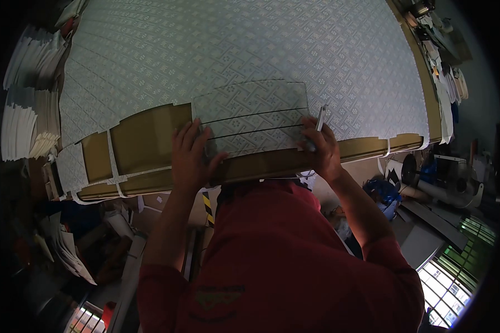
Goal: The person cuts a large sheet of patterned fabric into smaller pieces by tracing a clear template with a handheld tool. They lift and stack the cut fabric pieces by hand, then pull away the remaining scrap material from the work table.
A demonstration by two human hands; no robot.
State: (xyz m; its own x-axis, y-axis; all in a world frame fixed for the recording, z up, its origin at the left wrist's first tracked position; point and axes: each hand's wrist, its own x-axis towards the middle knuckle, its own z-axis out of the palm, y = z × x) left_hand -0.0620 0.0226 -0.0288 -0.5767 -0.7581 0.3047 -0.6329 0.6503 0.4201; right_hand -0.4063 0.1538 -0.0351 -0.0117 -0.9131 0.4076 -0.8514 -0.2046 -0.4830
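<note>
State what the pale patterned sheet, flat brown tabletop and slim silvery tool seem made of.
Pale patterned sheet: probably woven fabric, faintly lustrous; its motifs catch light.
Flat brown tabletop: perhaps coated board; smooth, dull surface, no grain visible.
Slim silvery tool in the right hand: likely metal, given its bright glint.

Pale grey-green patterned sheet (250, 50) seen as matt cloth; red short-sleeved shirt (272, 250) seen as matt cloth, softly creased.
</note>
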